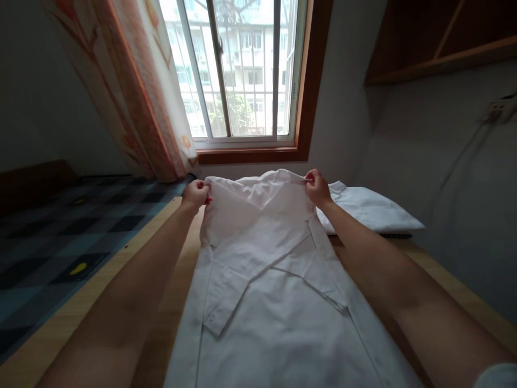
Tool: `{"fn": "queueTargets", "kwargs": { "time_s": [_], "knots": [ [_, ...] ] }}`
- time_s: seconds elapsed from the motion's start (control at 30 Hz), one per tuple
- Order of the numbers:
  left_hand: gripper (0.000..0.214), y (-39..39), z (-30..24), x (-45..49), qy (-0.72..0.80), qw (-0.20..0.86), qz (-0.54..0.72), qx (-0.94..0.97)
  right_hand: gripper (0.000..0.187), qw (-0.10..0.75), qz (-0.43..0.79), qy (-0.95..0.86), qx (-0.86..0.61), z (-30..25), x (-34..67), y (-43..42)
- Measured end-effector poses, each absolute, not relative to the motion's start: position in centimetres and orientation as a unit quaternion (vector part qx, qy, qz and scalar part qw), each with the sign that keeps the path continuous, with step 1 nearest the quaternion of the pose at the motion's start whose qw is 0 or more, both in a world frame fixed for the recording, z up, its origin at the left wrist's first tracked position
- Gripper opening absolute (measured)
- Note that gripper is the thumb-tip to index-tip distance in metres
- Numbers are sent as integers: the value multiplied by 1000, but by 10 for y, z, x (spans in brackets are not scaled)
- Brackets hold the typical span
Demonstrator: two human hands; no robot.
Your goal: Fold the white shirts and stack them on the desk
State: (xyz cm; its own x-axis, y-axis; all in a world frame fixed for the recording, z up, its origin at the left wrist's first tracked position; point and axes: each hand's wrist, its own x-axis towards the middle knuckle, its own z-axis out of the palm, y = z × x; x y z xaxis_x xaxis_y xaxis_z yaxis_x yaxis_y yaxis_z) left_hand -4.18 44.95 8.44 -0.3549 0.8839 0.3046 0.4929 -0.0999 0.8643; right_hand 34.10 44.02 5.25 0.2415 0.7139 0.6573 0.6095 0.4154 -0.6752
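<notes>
A white long-sleeved garment, seemingly a shirt or coat (274, 318), stretches away from me along a wooden table (177, 258). Its sleeves are folded inward and cross over its middle. My left hand (196, 195) pinches the far left corner of the cloth. At the far right corner, my right hand (318, 188) grips the same edge between thumb and fingers. Between both hands the far edge is lifted a little and sags in soft wrinkles. The near end of the garment runs out of view at the bottom.
Another folded white garment (367, 207) lies at the table's back right, on something dark. To the left is a bed with a checked cover (100, 231). Ahead are a barred window (246, 75) and a patterned curtain (141, 91). A wooden shelf (440, 67) hangs upper right.
</notes>
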Motion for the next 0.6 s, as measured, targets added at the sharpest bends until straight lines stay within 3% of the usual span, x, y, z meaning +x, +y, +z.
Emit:
{"fn": "queueTargets", "kwargs": {
  "time_s": [0.2, 0.3, 0.43, 0.5, 0.6],
  "knots": [
    [29, 354, 96, -45, 402, 173, 665, 605, 38, 619, 88, -629, -462, 71, 361, 375],
    [33, 293, 88, -54, 364, 186, 670, 620, 34, 597, 66, -669, -437, 71, 380, 322],
    [18, 208, 68, -76, 381, 171, 605, 678, 12, 530, 59, -735, -420, 67, 400, 239],
    [8, 169, 56, -89, 391, 96, 529, 747, 13, 476, 55, -778, -405, 59, 406, 199],
    [19, 124, 37, -106, 348, -15, 355, 868, 18, 392, 75, -830, -390, 35, 412, 153]
  ]
}}
